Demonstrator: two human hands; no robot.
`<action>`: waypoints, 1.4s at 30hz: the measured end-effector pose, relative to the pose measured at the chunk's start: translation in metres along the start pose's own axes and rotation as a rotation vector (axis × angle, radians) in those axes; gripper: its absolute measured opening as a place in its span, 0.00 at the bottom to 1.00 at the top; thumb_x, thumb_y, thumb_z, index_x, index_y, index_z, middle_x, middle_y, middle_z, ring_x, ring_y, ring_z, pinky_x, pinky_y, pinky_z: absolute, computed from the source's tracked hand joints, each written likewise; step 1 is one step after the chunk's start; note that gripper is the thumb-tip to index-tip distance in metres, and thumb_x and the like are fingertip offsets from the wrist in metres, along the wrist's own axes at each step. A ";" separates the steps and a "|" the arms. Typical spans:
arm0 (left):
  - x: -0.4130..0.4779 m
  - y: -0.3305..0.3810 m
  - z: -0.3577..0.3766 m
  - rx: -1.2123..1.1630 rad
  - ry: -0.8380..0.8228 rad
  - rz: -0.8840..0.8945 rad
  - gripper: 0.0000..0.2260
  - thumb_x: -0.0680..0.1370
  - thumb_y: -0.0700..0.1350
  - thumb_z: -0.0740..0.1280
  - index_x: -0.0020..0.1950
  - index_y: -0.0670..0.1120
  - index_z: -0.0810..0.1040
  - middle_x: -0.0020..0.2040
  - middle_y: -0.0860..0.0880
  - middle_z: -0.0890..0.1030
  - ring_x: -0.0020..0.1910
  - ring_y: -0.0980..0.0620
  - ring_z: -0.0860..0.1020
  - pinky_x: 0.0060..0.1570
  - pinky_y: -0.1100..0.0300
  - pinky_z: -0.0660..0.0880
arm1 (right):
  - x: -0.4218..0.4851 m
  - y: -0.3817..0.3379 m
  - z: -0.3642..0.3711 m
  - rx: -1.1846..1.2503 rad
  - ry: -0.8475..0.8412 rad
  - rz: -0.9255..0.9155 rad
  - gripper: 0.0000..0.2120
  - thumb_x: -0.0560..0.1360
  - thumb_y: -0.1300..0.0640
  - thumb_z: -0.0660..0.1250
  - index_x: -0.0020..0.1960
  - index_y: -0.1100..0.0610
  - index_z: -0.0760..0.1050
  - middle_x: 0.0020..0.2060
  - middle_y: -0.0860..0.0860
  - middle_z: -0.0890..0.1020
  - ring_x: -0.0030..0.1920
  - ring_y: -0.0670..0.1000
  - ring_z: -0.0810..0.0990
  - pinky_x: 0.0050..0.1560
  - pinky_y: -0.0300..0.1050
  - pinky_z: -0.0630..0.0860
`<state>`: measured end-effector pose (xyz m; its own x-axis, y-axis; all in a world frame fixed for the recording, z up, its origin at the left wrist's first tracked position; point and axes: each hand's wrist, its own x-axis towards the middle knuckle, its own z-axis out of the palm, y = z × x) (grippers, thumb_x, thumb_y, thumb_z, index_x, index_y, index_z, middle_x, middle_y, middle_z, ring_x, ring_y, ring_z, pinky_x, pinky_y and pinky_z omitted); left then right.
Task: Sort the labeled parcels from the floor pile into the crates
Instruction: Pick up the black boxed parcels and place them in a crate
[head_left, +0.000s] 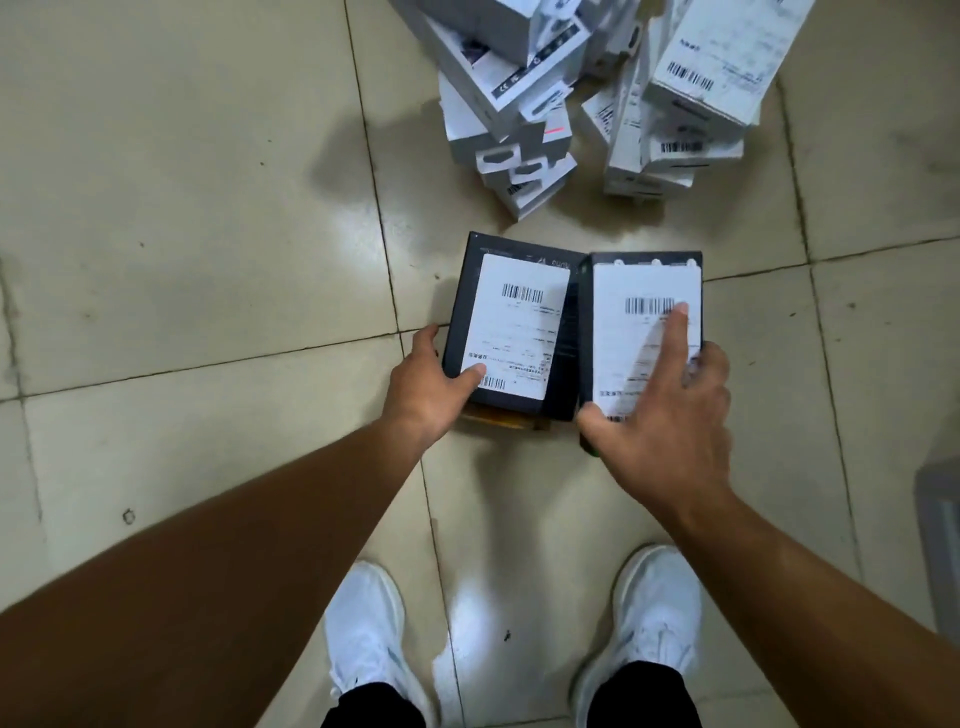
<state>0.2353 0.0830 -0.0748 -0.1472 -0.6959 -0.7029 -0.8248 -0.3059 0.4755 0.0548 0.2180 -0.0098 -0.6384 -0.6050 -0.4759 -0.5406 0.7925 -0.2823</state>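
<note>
Two dark parcels with white barcode labels are held side by side above the tiled floor. My left hand (428, 387) grips the left parcel (511, 322) at its near left corner, thumb on the label. My right hand (670, 410) holds the right parcel (644, 332), thumb at its near edge, index finger stretched straight across the label toward the barcode, other fingers curled round its right side. A yellowish edge shows under the left parcel. The floor pile (597, 98) of white labeled boxes lies farther ahead.
Pale floor tiles (182, 208) spread out to the left and in front. My two white shoes (366, 639) stand at the bottom of the view. A grey object (943, 525) juts in at the right edge; I cannot tell what it is.
</note>
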 end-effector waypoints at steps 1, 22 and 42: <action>0.003 -0.001 0.002 -0.030 -0.005 -0.019 0.35 0.77 0.53 0.74 0.79 0.50 0.62 0.67 0.47 0.79 0.64 0.46 0.78 0.61 0.59 0.71 | -0.002 0.008 -0.001 0.001 0.002 0.004 0.58 0.66 0.36 0.73 0.80 0.42 0.35 0.77 0.57 0.53 0.71 0.66 0.63 0.64 0.70 0.72; -0.196 0.094 -0.162 0.207 0.040 0.144 0.31 0.78 0.48 0.72 0.76 0.65 0.62 0.60 0.55 0.83 0.58 0.48 0.81 0.53 0.58 0.72 | -0.111 -0.077 -0.182 0.227 -0.070 0.070 0.55 0.66 0.37 0.72 0.80 0.40 0.38 0.77 0.57 0.52 0.73 0.65 0.61 0.70 0.67 0.68; -0.588 0.330 -0.448 -0.178 0.348 0.453 0.31 0.75 0.50 0.75 0.73 0.68 0.66 0.57 0.55 0.83 0.57 0.62 0.78 0.64 0.52 0.76 | -0.381 -0.154 -0.591 0.414 0.144 -0.227 0.45 0.67 0.40 0.72 0.78 0.36 0.51 0.76 0.48 0.55 0.75 0.59 0.63 0.72 0.65 0.67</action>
<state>0.2939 0.1002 0.7320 -0.2503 -0.9453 -0.2093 -0.6136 -0.0123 0.7895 0.0577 0.2815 0.7071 -0.6148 -0.7474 -0.2519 -0.4307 0.5858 -0.6866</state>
